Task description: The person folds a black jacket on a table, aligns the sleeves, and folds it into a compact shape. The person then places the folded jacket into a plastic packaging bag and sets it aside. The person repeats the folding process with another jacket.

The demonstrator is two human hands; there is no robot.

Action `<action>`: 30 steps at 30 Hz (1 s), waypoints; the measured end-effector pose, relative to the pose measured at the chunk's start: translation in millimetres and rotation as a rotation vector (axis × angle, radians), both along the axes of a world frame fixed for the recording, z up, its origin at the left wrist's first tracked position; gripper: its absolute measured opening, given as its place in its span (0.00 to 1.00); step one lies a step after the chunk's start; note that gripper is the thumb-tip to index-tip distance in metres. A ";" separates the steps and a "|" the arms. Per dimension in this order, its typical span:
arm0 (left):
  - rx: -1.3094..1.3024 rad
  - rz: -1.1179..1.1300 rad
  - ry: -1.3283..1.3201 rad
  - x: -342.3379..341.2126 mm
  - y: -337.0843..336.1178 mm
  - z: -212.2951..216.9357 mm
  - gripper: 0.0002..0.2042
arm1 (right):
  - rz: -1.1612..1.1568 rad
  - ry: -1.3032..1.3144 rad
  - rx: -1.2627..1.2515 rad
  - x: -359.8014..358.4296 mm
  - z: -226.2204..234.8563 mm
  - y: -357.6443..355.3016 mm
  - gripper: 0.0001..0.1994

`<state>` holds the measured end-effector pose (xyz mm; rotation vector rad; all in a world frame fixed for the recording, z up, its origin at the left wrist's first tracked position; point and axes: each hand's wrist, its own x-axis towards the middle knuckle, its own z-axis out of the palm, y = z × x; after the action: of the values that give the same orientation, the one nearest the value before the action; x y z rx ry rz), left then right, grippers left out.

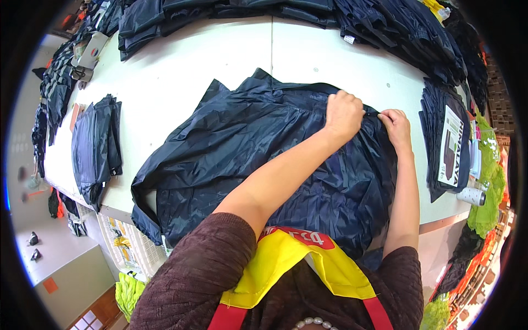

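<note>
A dark navy, shiny thin garment [236, 148], possibly a rain jacket, lies spread and wrinkled on the white table in front of me. My left hand [345, 114] reaches across it to the upper right part and is closed in a fist on the cloth near the top edge. Just to its right, my right hand [396, 129] pinches the garment's upper right edge between thumb and fingers. A short stretch of that edge runs between the two hands. The garment's lower edge hangs toward my body, partly hidden by my left arm and yellow apron.
Folded dark garments [98, 146] lie at the left of the white table [181, 66]. Another dark stack [434, 132], topped with a printed card [451, 146], stands at the right near a thread spool [471, 196]. Large dark piles [396, 36] line the far edge.
</note>
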<state>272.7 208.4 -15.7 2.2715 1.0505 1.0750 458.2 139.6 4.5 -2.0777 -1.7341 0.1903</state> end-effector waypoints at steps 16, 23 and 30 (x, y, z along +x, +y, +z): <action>-0.279 0.698 0.664 -250.9 82.3 19.9 0.31 | -0.045 -0.222 -0.020 -5.6 -15.7 14.8 0.13; -0.680 0.416 0.144 -264.2 72.8 -10.4 0.25 | 0.308 0.384 0.062 -153.8 14.9 119.4 0.26; -0.125 0.262 -0.155 -259.5 26.2 -0.2 0.11 | 0.465 0.319 -0.531 -218.0 -0.3 190.8 0.22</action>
<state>13.2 234.6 -15.9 1.9566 1.3358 1.2286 240.1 330.3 4.1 -1.7766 -2.0789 1.1626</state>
